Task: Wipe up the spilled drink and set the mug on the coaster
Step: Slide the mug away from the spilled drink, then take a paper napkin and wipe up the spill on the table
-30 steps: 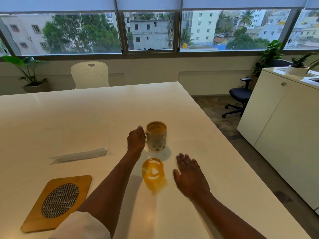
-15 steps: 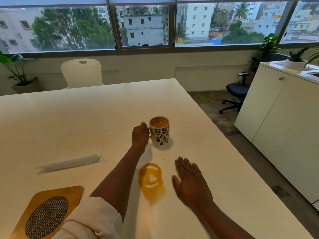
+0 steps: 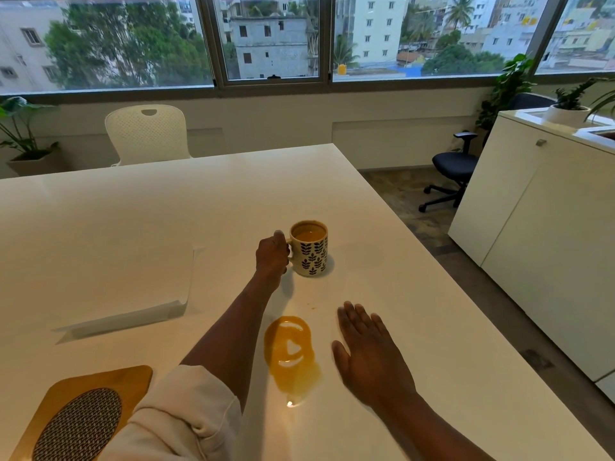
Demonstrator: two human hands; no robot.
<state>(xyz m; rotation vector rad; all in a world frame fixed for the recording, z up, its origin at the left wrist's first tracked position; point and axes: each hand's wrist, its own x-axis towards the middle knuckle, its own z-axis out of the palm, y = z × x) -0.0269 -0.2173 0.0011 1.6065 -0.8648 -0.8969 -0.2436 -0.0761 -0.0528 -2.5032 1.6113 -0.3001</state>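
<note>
- Evidently gripped by its handle: one mug (image 3: 310, 248), upright on the table (image 3: 382, 227), with the fingers (image 3: 279, 235) of the left hand (image 3: 272, 253) curled round the handle on the mug's left side. Probably held that way to keep the drink level, since the mug was nearly full.
- Stood beyond the spill (image 3: 292, 354) and apart from it, well clear of the coaster (image 3: 80, 414); not yet set down where the task wants it.
- Spread flat and held nothing: the right hand (image 3: 369, 354), fingers straight and slightly fanned, just to the right of the spill. Whether resting on the table or hovering over it could not be told.
- Lay between the two forearms: one orange-brown puddle, unwiped, with a bright window reflection in its middle.
- Sat at the near left corner: one wooden coaster with a dark woven oval inset, bare and ready for the mug.
- Lay left of the left forearm: one white stack of paper napkins (image 3: 133, 287), flat and untouched; judged the likely thing for wiping.
- Counted: one mug, one spill, one coaster, one stack, two hands.
- Stood beyond the table: one white chair (image 3: 148, 134).
</note>
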